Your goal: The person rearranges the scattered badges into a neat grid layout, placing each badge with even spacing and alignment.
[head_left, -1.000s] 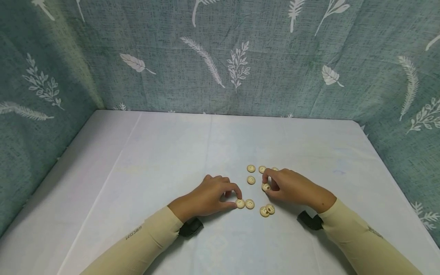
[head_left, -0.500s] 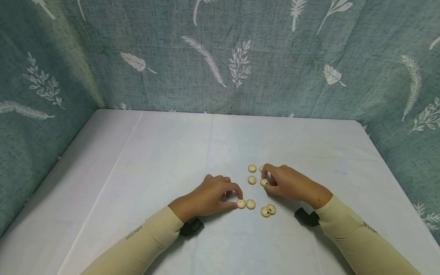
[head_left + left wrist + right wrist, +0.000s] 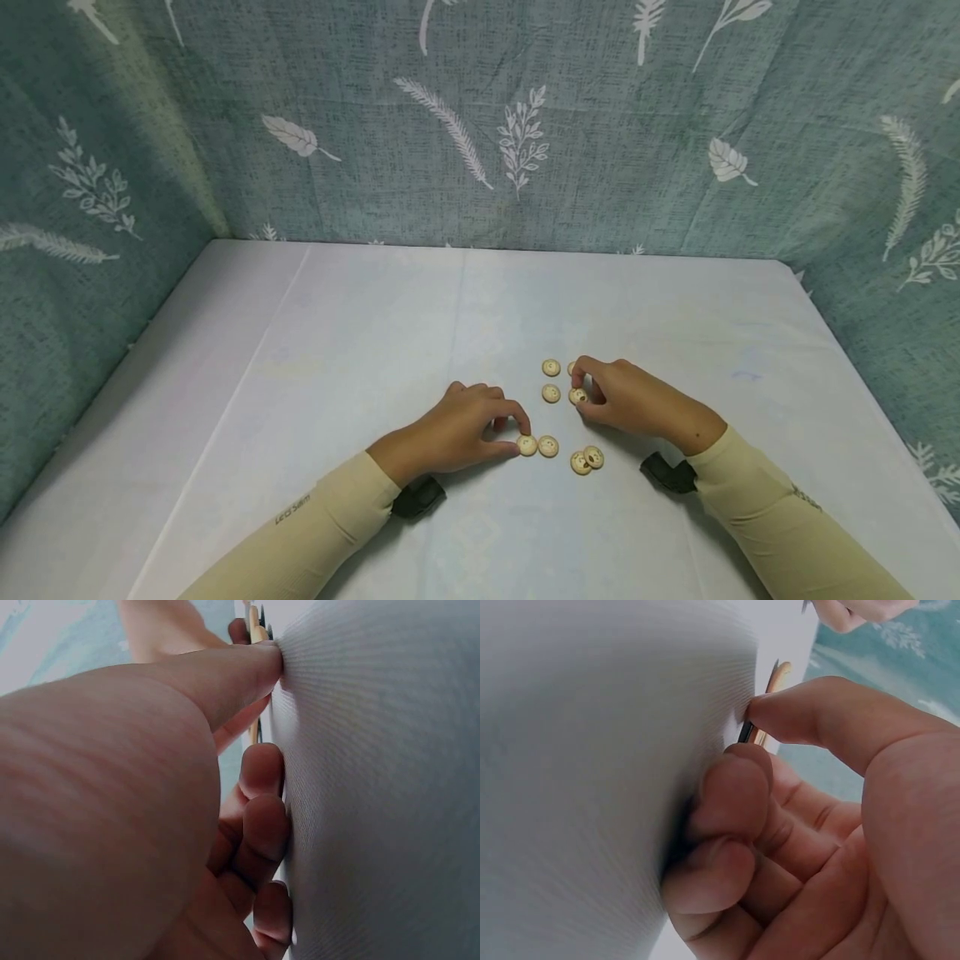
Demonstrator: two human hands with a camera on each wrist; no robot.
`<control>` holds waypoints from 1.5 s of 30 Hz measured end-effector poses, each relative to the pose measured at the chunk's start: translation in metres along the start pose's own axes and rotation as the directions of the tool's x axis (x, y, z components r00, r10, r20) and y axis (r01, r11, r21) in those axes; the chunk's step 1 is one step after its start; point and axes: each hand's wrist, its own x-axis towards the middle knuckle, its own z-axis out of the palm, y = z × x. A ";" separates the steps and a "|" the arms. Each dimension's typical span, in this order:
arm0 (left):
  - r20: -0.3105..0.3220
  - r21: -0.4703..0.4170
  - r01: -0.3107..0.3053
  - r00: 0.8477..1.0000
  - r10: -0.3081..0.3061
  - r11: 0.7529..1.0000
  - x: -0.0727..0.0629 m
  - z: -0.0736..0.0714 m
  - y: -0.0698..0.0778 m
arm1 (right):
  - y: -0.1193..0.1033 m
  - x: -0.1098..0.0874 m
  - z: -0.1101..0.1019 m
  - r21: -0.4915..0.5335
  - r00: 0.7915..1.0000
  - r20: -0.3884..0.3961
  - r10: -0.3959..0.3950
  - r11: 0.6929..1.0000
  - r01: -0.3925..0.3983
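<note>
My left hand [image 3: 468,429] pinches a small round wooden disc [image 3: 527,446] between thumb and index finger, flat on the white tabletop. A second disc [image 3: 548,447] lies right beside it. My right hand [image 3: 626,404] pinches another disc [image 3: 577,397], which has dark marks on its face, by its near and far edges. Just left of that one lies a disc [image 3: 551,393], with a further disc [image 3: 551,367] behind it. Partly covered by the right index finger is one more disc [image 3: 572,368]. In both wrist views the pinched discs show only as thin edges.
Closer to me, a disc [image 3: 593,457] overlaps another disc [image 3: 581,463]. The white cloth-covered table [image 3: 360,325] spreads around the hands. A green leaf-patterned curtain [image 3: 337,183] stands along its back and sides.
My right hand has slid its disc slightly away from me, level with the disc on its left, and now hides a back-row disc seen earlier. My left hand stays in place.
</note>
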 end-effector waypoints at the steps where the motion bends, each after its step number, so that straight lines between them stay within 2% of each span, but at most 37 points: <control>1: -0.001 0.000 -0.001 1.000 0.001 1.000 0.000 0.000 0.000 | 0.000 0.000 0.000 0.001 1.000 -0.001 0.001 1.000 -0.001; 19: -0.004 0.005 0.009 1.000 -0.009 1.000 0.001 0.001 0.001 | 0.004 -0.005 -0.003 0.009 1.000 0.003 -0.018 1.000 0.018; 24: -0.003 0.006 0.009 1.000 -0.009 1.000 0.002 0.001 0.001 | 0.004 -0.011 -0.003 0.028 1.000 0.015 -0.005 1.000 0.005; 34: -0.007 0.008 0.007 1.000 -0.007 1.000 0.002 0.000 0.001 | 0.002 -0.026 -0.003 0.056 0.999 0.036 -0.031 0.998 0.029; 45: -0.016 -0.004 0.002 1.000 -0.002 1.000 0.001 0.002 0.000 | -0.001 -0.034 -0.001 0.137 0.987 0.104 -0.126 0.984 0.111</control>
